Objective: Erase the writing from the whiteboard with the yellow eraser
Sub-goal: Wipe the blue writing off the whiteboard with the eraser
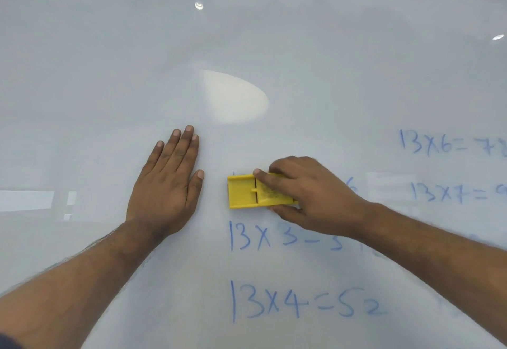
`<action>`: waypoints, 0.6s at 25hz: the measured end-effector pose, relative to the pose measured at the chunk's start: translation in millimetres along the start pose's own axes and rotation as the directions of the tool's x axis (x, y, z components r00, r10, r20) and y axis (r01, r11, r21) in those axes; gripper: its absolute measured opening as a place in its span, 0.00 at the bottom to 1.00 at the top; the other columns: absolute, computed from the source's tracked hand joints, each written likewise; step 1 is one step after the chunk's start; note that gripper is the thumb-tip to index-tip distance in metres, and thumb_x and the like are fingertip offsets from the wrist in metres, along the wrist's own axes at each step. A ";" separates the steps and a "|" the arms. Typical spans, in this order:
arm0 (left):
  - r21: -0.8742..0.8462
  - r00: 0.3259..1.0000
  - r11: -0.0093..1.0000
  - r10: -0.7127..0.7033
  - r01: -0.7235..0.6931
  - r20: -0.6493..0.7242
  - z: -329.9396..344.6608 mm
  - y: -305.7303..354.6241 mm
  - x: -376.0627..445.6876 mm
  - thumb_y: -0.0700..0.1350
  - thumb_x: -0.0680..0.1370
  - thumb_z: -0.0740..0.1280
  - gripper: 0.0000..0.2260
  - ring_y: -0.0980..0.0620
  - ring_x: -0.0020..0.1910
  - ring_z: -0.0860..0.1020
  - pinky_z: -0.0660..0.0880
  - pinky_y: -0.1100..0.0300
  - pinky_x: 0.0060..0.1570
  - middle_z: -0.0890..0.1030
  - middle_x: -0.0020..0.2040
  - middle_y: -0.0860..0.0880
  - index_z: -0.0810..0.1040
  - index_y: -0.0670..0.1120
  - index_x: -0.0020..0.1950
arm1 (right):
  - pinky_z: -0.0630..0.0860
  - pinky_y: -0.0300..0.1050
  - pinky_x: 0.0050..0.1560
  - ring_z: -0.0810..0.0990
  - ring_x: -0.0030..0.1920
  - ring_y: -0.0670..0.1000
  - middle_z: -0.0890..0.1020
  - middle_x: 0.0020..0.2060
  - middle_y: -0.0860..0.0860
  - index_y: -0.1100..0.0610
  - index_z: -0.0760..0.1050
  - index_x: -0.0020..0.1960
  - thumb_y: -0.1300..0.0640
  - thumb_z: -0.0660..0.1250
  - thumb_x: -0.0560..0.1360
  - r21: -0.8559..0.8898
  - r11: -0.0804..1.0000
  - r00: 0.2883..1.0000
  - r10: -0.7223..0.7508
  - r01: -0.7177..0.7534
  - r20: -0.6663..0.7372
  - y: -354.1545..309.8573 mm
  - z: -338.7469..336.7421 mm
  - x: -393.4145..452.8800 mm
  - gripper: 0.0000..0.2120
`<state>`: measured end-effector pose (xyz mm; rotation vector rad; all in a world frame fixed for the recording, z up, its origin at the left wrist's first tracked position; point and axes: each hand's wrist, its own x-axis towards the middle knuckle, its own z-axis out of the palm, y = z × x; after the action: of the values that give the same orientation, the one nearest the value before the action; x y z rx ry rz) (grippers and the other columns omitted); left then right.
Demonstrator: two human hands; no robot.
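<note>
Yellow plastic, flat and rectangular, the eraser lies pressed against the glossy white whiteboard, its long side running left to right. The right hand holds it from the right end — the index finger lies along the upper edge, the thumb sits under the lower edge, and the fingers are closed on the eraser's body. Its left half sticks out bare past the fingertips, showing a raised rim and a dark seam across the middle.

To the left, well apart from the eraser, the left hand rests palm-down on the board — fingers straight and held together, thumb spread to the side, gripping nothing.

Blue marker writing remains on the board: "13x3" with a smeared result just below the eraser, "13x4=52" lower still, and "13x6" and "13x7" lines off to the right, cut by the frame edge. A trace of blue peeks out at the eraser's upper left corner.
</note>
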<state>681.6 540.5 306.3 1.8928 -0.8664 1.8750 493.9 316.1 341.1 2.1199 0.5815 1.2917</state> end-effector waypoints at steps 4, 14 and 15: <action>0.014 1.000 1.000 0.023 -0.023 -0.002 0.8 0.7 -3.2 0.52 0.84 0.48 0.28 0.51 0.83 0.51 0.48 0.52 0.81 0.53 0.83 0.47 0.54 0.42 0.82 | 0.68 0.48 0.50 0.75 0.51 0.58 0.77 0.54 0.56 0.58 0.69 0.71 0.52 0.69 0.73 -0.021 0.991 0.989 0.128 -0.130 -0.067 24.5 -12.7 9.0 0.28; 0.017 0.998 0.998 0.062 -0.062 0.017 0.2 -1.5 -9.5 0.52 0.84 0.49 0.27 0.50 0.83 0.52 0.50 0.51 0.81 0.54 0.83 0.47 0.54 0.42 0.82 | 0.74 0.52 0.48 0.76 0.49 0.59 0.78 0.52 0.57 0.60 0.70 0.70 0.51 0.70 0.74 -0.035 0.999 1.000 -0.011 0.010 -0.016 2.7 0.9 -5.4 0.28; 0.016 0.998 0.998 0.060 -0.060 0.018 0.3 -1.6 -9.8 0.52 0.84 0.48 0.27 0.50 0.83 0.52 0.49 0.51 0.81 0.54 0.83 0.47 0.54 0.42 0.82 | 0.74 0.52 0.48 0.76 0.48 0.59 0.78 0.52 0.57 0.60 0.70 0.70 0.51 0.70 0.74 -0.048 0.999 1.000 0.013 -0.014 -0.024 10.8 -3.8 -5.1 0.28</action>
<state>683.4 543.3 296.9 1.9161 -0.9262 1.9079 489.0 305.9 346.5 2.0758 0.5411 1.3264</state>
